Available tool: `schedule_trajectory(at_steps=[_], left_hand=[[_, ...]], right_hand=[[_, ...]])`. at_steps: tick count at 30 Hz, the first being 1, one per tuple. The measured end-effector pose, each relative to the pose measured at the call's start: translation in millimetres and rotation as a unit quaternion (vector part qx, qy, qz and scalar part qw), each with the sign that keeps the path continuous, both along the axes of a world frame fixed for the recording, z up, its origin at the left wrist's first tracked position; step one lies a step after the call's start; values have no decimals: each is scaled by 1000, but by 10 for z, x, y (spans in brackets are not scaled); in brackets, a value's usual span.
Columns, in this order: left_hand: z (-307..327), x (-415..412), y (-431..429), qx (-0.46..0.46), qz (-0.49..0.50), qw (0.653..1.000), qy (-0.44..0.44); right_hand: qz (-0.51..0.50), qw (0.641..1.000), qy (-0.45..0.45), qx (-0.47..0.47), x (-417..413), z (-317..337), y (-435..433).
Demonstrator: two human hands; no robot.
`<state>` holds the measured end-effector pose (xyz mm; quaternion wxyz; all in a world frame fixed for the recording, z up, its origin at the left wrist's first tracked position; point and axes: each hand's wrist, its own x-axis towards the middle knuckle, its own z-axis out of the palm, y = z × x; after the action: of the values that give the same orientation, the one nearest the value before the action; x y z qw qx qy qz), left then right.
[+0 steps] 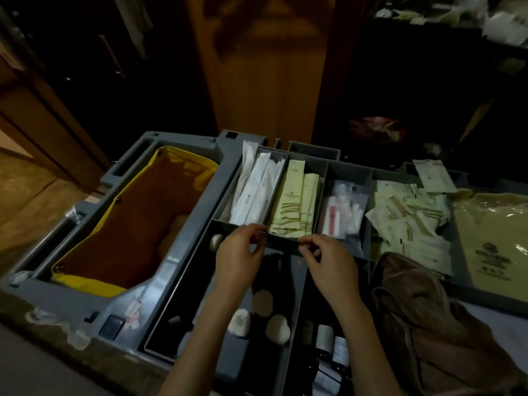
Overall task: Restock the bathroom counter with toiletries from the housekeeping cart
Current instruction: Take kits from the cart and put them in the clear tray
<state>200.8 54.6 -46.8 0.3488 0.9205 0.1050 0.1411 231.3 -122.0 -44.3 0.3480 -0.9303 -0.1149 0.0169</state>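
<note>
Head view, dim light: left hand and right hand sit close together over the grey housekeeping cart. Each pinches one end of a dark flat item, held level at the near edge of the pale green sachets; what it is cannot be told. Long white packets lie left of the sachets, clear packets right; round white soaps and small bottles in near trays, yellow-lined bag far left, brown cloth right.
</note>
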Motion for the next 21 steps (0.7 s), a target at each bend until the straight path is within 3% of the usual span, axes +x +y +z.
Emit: schedule_trajectory(at_steps=[7, 12, 16, 21], left_hand=[[-99, 419, 343, -112, -16, 993, -28], [-149, 713, 467, -202, -69, 977, -16], [-168, 890, 502, -224, -137, 965, 2], [-243, 971, 564, -269, -149, 951, -8]], right_hand=[[-65, 998, -16, 1, 185, 1, 132], [-94, 994, -26, -52, 214, -71, 285], [-142, 988, -40, -45, 192, -81, 359], [-199, 977, -71, -11, 345, -57, 520]])
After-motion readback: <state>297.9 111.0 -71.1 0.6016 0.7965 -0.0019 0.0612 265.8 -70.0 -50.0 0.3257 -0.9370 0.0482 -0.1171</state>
